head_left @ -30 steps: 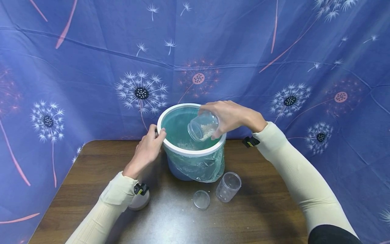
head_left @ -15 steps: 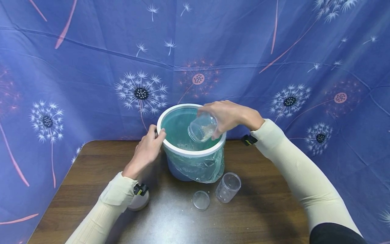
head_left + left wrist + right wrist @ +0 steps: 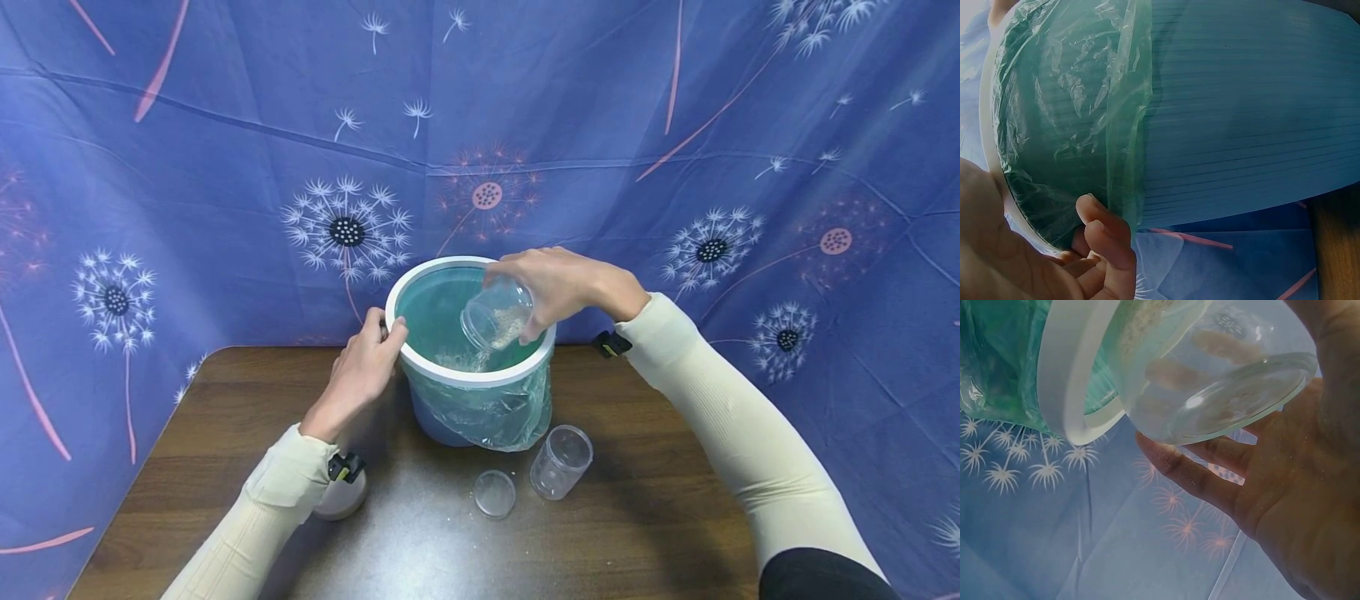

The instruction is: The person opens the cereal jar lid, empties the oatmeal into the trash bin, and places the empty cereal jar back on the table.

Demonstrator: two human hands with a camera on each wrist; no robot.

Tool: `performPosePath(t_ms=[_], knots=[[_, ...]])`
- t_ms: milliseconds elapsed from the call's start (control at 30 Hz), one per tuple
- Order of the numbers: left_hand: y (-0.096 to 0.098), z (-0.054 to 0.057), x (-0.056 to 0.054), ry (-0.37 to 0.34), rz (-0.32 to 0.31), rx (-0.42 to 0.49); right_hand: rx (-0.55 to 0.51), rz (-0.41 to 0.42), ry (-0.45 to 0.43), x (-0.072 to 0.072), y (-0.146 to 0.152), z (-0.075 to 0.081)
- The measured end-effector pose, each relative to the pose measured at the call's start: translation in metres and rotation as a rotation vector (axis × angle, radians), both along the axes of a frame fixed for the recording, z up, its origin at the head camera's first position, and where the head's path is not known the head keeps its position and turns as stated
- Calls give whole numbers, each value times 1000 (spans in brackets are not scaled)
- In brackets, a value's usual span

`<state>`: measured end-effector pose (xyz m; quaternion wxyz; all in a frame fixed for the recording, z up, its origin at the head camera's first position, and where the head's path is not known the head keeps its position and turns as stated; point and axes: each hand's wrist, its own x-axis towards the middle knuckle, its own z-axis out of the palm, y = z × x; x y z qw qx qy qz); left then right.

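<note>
A blue trash bin with a white rim stands on the table, lined with a green plastic bag. My left hand grips the rim on its left side, thumb over the top and fingers curled outside against the bag. Over the bin's opening, my right hand holds a clear plastic jar tilted with its mouth down and to the left. Pale grains lie along the jar's lower wall, and whitish bits show below its mouth. In the right wrist view, fingers wrap around the jar's base.
A second clear jar stands in front of the bin, with a round clear lid to its left. Another round pale container is partly hidden under my left wrist. A blue dandelion-print cloth hangs behind the table.
My right hand and the jar shifted slightly left. Whitish grains now show more clearly just below the jar's mouth. The left hand stays at the rim.
</note>
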<state>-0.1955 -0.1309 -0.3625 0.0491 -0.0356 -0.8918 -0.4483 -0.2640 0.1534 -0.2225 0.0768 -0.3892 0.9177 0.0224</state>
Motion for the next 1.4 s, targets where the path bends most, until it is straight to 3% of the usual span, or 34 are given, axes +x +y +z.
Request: performPosePath(t_ms=[1400], knots=[[1, 0, 0, 14, 9, -8, 114, -13, -29, -4, -13, 5]])
